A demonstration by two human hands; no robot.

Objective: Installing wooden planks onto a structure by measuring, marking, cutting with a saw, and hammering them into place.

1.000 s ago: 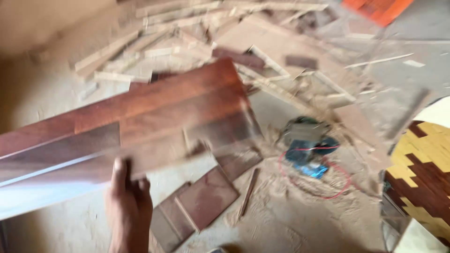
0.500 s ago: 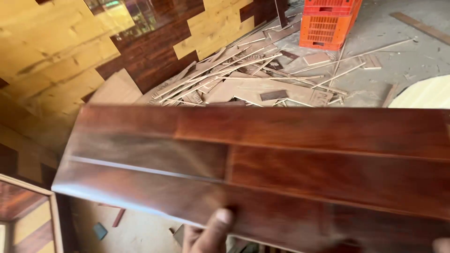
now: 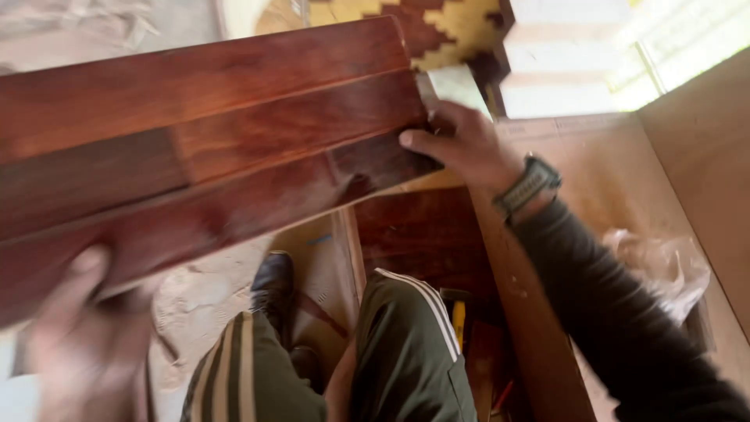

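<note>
A long panel of dark red-brown wooden floor boards [image 3: 211, 141] is held up across the upper left of the head view. My left hand [image 3: 82, 336], blurred at the lower left, grips the panel's near edge. My right hand [image 3: 461, 144], with a watch on the wrist, holds the panel's right end by its corner. Below the panel I see my legs in dark green striped trousers [image 3: 398, 352] and a black shoe [image 3: 273, 285].
A patterned wood floor of yellow and dark pieces [image 3: 437, 23] lies at the top. A plywood sheet [image 3: 695, 148] rises at the right, with a crumpled plastic bag [image 3: 664, 262] beside it. A yellow-handled tool [image 3: 457, 309] lies near my knee. Sawdust covers the ground [image 3: 203, 289].
The view has swung from the scrap pile and orange crate down to my legs. The panel turned, and my right hand now grips its end.
</note>
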